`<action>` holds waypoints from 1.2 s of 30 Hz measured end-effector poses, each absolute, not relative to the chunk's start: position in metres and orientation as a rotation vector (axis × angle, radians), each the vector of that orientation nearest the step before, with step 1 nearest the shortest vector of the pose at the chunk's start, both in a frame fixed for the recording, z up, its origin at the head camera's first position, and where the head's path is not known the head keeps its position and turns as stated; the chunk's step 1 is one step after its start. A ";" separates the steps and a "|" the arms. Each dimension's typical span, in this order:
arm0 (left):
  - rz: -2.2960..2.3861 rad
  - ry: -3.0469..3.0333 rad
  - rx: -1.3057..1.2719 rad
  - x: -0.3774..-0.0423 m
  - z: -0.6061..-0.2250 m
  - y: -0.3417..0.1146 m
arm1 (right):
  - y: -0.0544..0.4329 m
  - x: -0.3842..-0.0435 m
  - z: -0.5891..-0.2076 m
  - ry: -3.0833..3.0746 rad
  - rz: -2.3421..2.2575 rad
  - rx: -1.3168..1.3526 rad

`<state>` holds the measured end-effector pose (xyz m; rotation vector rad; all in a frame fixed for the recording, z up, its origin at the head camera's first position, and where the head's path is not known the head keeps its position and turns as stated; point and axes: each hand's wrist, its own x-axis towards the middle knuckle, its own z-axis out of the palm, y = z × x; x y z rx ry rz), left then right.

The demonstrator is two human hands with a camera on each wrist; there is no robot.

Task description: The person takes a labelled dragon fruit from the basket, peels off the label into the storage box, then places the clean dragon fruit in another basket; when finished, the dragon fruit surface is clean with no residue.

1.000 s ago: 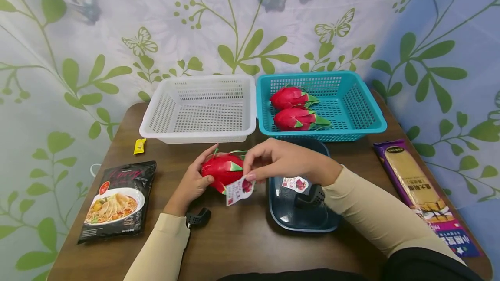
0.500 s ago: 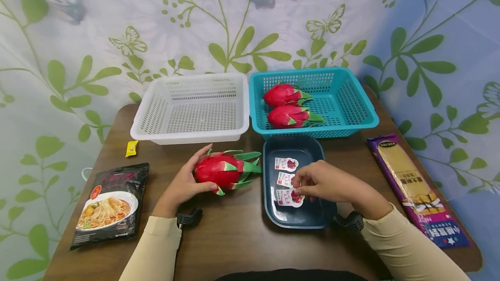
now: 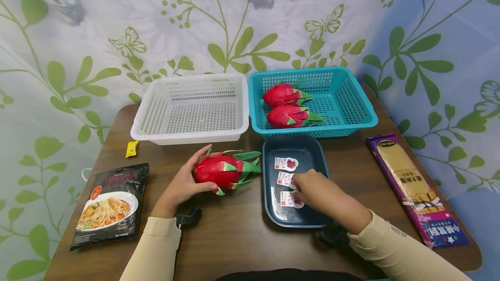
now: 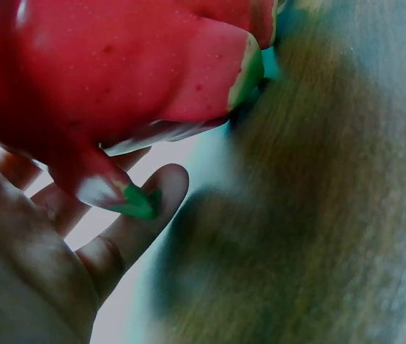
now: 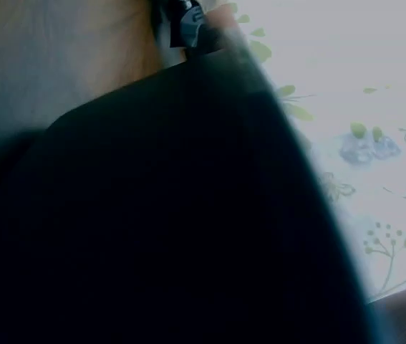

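My left hand [image 3: 186,181] holds the blunt end of a red dragon fruit [image 3: 218,171] with green leaf tips, which lies on its side on the table. In the left wrist view, the thumb [image 4: 167,188] meets a green tip of the dragon fruit [image 4: 152,68]. My right hand [image 3: 318,194] reaches low into a dark blue tray [image 3: 278,218], knuckles up. Its fingertips are hidden at the right ends of the middle label [image 3: 284,179] and the lower label [image 3: 290,200]. Another dragon fruit label [image 3: 285,164] lies above these. The right wrist view is mostly dark and shows no hand.
Behind stand a white basket [image 3: 187,138] and a turquoise basket [image 3: 343,130] holding two dragon fruits [image 3: 291,116]. A black noodle packet [image 3: 111,207] and small yellow packet [image 3: 131,148] lie left. A long purple packet [image 3: 418,190] lies right.
A second ago my right hand held a label beside the dragon fruit; it has since moved into the tray. The lower label there has slid slightly rightward and down. My left hand kept its hold.
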<state>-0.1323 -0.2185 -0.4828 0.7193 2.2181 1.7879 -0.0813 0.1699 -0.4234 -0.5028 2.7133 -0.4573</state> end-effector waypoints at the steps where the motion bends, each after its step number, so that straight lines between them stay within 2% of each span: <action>1: 1.786 2.217 0.718 -0.132 -0.483 -0.218 | 0.170 -0.081 -0.423 2.722 -0.438 -0.505; 7: 1.773 2.231 0.703 -0.130 -0.480 -0.220 | 0.179 -0.079 -0.411 2.791 -0.503 -0.473; 12: 1.714 2.270 0.697 -0.127 -0.476 -0.222 | 0.206 -0.083 -0.398 2.956 -0.968 -0.353; 17: 1.697 2.284 0.671 -0.126 -0.471 -0.222 | 0.234 -0.106 -0.409 2.850 -1.914 0.255; 20: 1.713 2.274 0.652 -0.125 -0.469 -0.223 | 0.246 -0.123 -0.423 2.333 -2.554 0.564; 22: 1.724 2.276 0.640 -0.125 -0.468 -0.224 | 0.252 -0.131 -0.430 1.954 -2.783 0.657; 27: 1.691 2.337 0.651 -0.124 -0.459 -0.234 | 0.261 -0.140 -0.441 1.504 -2.923 0.590; 33: 1.643 2.428 0.762 -0.111 -0.430 -0.262 | 0.255 -0.145 -0.445 1.460 -2.971 0.440; 36: 1.691 2.428 0.839 -0.107 -0.409 -0.261 | 0.254 -0.146 -0.446 1.446 -2.993 0.418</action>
